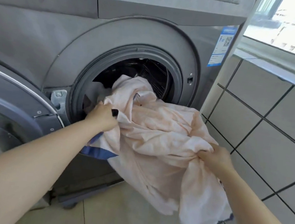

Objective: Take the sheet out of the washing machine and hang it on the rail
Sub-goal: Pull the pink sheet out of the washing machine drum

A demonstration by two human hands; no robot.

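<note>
Hands both grip the pale pink sheet [159, 132]: the left hand [102, 117], at centre frame by the drum mouth, bunches its edge in curled fingers; the right hand [216, 158], lower right, clenches a twisted fold. Part of the sheet trails from the drum [148, 74] of the grey washing machine [59, 29], the rest sagging toward the floor.

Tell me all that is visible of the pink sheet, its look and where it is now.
The sheet is pale pink, soft crumpled cloth with a blue edge. One end is inside the drum; the rest hangs out over the opening toward the floor. The left hand grips it near the opening, and the right hand grips a bunched fold.
</note>
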